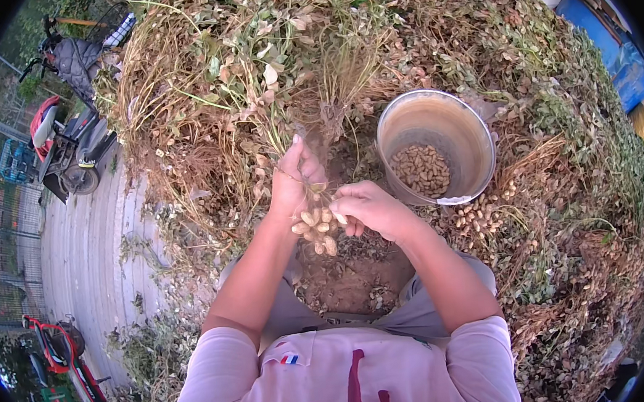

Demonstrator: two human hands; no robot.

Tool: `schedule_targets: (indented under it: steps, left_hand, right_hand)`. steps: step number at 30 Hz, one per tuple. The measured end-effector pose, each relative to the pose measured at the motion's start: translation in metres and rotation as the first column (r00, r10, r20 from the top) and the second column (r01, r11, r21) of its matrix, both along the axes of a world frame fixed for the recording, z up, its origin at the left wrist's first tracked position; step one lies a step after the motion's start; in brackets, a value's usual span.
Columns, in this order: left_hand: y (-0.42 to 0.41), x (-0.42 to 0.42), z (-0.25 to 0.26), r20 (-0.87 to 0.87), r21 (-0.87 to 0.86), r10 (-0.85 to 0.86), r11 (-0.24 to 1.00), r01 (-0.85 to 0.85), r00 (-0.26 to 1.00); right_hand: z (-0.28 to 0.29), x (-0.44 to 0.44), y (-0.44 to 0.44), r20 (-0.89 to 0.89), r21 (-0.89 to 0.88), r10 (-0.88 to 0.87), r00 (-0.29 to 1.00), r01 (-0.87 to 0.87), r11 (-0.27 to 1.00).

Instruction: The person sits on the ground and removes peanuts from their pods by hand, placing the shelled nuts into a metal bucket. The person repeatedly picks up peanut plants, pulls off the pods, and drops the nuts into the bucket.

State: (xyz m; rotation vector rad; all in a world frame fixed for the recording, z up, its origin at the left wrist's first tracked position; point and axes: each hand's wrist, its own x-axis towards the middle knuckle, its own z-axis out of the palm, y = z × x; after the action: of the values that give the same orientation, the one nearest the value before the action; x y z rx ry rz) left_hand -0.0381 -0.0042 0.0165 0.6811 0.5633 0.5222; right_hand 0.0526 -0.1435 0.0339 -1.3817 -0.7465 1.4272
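My left hand (298, 174) grips the stems of a peanut plant (278, 121), whose leafy part stretches away from me. From its root end hangs a cluster of peanut pods (318, 224), below my left wrist. My right hand (365, 206) is at the right side of this cluster, its thumb and fingers pinched on a peanut pod (341, 218). Just beyond my right hand stands a round bucket (399, 191), with a layer of loose peanuts (421, 170) covering part of its bottom.
Dried peanut plants (204, 96) are heaped ahead and to the right. Loose peanuts (478, 219) lie beside the bucket. Bare soil (352, 279) shows between my knees. On the left, a scooter (78, 136) and a red vehicle (69, 361) stand by a paved strip (90, 244). Blue barrels (594, 33) are at far right.
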Motion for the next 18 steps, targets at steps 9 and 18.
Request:
schedule_targets:
  steps: [9,18]
  left_hand:
    - [0.071,-0.023,0.003,0.552,-0.033,-0.095,0.990,0.136,0.829]
    - [0.024,0.002,0.012,0.654,-0.146,-0.125,0.947,0.286,0.747]
  right_hand:
    - [0.029,0.083,-0.057,0.297,0.204,-0.422,0.857,0.375,0.904]
    - [-0.006,0.038,-0.029,-0.071,0.214,-0.478,0.875,0.482,0.850]
